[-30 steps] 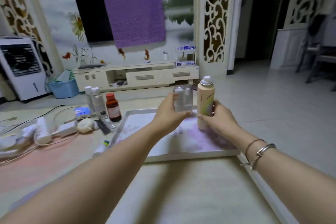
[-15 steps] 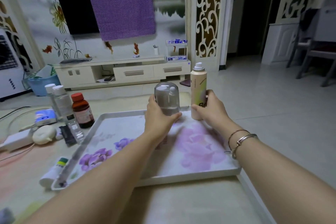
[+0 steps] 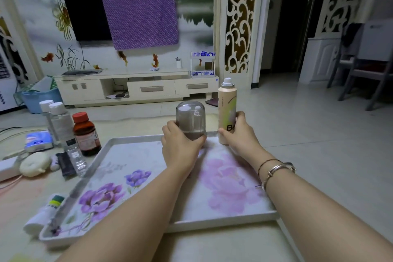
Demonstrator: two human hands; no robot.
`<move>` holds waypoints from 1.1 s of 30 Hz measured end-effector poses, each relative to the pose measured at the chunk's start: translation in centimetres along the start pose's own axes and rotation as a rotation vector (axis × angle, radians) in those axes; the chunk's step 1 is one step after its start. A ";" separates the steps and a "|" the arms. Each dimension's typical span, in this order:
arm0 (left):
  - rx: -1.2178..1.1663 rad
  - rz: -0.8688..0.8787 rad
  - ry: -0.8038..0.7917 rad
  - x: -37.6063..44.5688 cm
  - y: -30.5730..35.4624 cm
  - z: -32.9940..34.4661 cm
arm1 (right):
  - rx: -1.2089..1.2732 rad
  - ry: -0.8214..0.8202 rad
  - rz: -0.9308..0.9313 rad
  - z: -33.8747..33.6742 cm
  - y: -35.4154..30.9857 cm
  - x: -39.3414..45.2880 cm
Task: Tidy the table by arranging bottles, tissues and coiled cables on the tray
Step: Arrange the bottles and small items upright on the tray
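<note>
While the clear jar (image 3: 190, 120) and the tall spray can (image 3: 227, 112) stand at the far edge of the tray (image 3: 148, 155), in the middle of the picture, each hand holds one. The left hand (image 3: 180, 147) wraps the jar and the right hand (image 3: 238, 134) wraps the can. I think both are being set down. Next, let go and reach for the bottles (image 3: 61, 125) at the left.

Glossy floral-printed tray (image 3: 131, 168); clear smooth plastic domed bottle (image 3: 190, 120); matt beige spray can (image 3: 227, 110); brown translucent bottle (image 3: 86, 134) far left.
</note>
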State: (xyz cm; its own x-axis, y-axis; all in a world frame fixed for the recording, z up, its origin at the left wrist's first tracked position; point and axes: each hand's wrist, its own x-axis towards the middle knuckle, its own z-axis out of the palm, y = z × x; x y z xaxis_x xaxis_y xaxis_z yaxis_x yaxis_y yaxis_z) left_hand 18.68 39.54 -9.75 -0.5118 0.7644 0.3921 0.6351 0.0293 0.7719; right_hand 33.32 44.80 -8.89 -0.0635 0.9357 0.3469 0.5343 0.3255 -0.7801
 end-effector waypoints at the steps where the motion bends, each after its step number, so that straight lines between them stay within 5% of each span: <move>1: 0.014 -0.001 0.007 0.0 0.0 0.0 | -0.014 -0.006 0.010 0.0 0.0 -0.1; 15: -0.010 0.091 -0.129 -0.9 2.0 0.9 | -0.084 -0.017 0.082 -0.3 -0.3 -0.7; 33: 0.050 0.040 -0.090 -0.3 2.1 2.4 | -0.136 -0.042 0.103 -0.4 -0.4 -0.8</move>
State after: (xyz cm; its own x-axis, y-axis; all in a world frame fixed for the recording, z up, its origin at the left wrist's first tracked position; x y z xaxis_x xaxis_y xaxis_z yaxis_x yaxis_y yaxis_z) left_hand 21.61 40.94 -9.45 -0.4325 0.8203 0.3741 0.6836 0.0279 0.7293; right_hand 33.45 43.83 -8.65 -0.0363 0.9690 0.2444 0.6490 0.2088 -0.7316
